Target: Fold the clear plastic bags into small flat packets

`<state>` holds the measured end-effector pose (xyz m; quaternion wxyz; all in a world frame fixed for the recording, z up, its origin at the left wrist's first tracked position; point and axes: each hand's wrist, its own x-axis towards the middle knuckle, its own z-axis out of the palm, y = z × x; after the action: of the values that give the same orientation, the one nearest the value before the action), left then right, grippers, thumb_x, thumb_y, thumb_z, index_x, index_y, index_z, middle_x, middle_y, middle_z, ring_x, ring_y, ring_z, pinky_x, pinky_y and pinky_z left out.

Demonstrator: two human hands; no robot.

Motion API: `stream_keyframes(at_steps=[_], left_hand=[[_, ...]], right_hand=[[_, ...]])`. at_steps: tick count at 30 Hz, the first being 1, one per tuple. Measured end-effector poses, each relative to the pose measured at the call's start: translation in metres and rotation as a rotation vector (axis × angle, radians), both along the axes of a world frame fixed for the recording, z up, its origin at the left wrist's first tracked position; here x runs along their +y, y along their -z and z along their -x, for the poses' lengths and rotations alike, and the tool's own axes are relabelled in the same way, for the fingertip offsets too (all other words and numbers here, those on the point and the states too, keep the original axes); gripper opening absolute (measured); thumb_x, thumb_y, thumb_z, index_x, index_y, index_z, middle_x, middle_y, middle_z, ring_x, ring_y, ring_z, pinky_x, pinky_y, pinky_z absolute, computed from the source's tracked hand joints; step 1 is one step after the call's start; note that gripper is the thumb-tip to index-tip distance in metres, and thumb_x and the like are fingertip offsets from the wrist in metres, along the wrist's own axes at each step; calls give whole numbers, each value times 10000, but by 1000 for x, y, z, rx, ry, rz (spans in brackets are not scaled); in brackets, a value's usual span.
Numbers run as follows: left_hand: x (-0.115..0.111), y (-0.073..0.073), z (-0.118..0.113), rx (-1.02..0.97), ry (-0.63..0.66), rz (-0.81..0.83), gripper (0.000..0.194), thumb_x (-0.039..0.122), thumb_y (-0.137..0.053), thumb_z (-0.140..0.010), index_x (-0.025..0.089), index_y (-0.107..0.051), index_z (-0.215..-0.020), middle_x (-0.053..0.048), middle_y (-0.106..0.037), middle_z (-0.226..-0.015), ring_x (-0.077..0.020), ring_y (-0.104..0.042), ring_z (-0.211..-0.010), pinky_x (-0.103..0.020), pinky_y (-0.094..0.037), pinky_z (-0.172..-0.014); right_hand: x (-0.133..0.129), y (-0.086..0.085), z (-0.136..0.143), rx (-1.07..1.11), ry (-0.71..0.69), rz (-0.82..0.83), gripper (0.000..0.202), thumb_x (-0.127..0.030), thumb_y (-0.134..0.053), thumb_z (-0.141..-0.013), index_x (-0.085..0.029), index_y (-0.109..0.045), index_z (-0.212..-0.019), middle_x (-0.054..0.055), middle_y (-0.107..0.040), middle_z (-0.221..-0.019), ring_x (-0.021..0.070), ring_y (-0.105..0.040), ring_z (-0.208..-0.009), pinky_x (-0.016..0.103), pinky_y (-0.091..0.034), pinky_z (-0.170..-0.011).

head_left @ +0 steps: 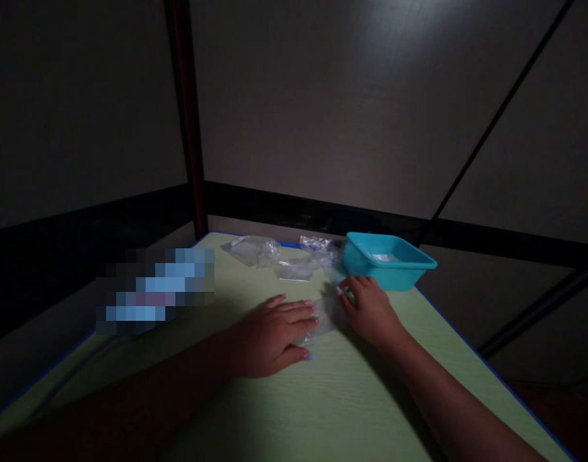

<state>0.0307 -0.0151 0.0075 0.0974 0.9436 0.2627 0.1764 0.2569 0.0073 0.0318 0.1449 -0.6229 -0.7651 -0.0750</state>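
Left hand [277, 335]: flat, fingers apart;
Right hand [370, 308]: curled, grip I can't tell;
Plastic [328, 316] between: probably smoothing; next needs light pressure

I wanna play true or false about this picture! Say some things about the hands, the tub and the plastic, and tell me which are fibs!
1. A clear plastic piece lies between the left hand and the right hand. True.
2. The turquoise tub stands on the table. True.
3. The tub is upside down. False: its open top faces up.
4. The right hand is inside the tub. False: it is in front of the tub, outside it.
5. More clear plastic lies farther back, to the left of the tub. True.
6. The tabletop is bright red. False: it is pale green.
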Motion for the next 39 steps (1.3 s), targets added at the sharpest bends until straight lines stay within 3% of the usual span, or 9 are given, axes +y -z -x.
stream_keyframes(at_steps=[3, 8, 18, 22, 26, 35, 39], left_hand=[[0, 1, -1, -10, 0, -1, 506, 448, -462, -845, 276, -375, -1313, -61, -349, -1397, -241, -318, -1274, -449, -192, -1048], [-2, -2, -4, -3, -1, 2, 487, 445, -467, -841, 258, -418, -1288, -72, -404, -1364, -253, -369, -1238, -443, -234, -1032], [-3, -3, -4, 12, 3, -5, 468, 428, -457, -849, 245, -426, -1279, -83, -461, -1317, -242, -423, -1192, -435, -254, -1015], [-3, -3, -4, 30, -3, -7, 475, 429, -457, -849, 246, -418, -1285, -85, -462, -1315, -246, -424, -1192, -443, -245, -1016], [-3, -3, -4, 56, -6, -10, 475, 434, -439, -856, 235, -415, -1286, -92, -459, -1318, -244, -420, -1199, -456, -241, -1017], [-3, -3, -3, 53, -4, -18, 472, 444, -429, -860, 255, -397, -1291, -85, -449, -1328, -233, -414, -1210, -478, -242, -1014], [-3, -2, -3, 50, -3, -25, 478, 451, -427, -860, 260, -388, -1297, -85, -444, -1333, -230, -410, -1214, -476, -231, -1020]], right_hand=[[2, 0, -2, -13, 44, 35, 268, -356, -404, -851, -172, -598, -868, 120, -628, -857, 241, -537, -871, 310, -369, -682], [3, 7, -3, 34, 61, 98, 237, -326, -407, -843, -174, -584, -801, 100, -636, -774, 195, -555, -719, 270, -329, -572], [11, 14, -5, 76, 131, 139, 295, -445, -501, -766, -194, -635, -688, 84, -635, -804, 215, -527, -815, 290, -352, -646], [11, 16, -5, 163, 143, 177, 316, -488, -523, -734, -199, -619, -648, 67, -615, -717, 200, -522, -738, 268, -317, -561], [14, 20, -7, 338, 71, 232, 311, -475, -555, -709, -183, -590, -607, 20, -572, -586, 140, -494, -599, 236, -288, -503], [20, 26, -9, 604, 13, 280, 254, -369, -598, -666, -132, -584, -755, 21, -604, -631, 127, -501, -546, 220, -318, -472], [22, 26, -10, 502, 39, 297, 255, -385, -551, -731, -134, -594, -743, 51, -627, -673, 147, -527, -590, 232, -323, -494]])
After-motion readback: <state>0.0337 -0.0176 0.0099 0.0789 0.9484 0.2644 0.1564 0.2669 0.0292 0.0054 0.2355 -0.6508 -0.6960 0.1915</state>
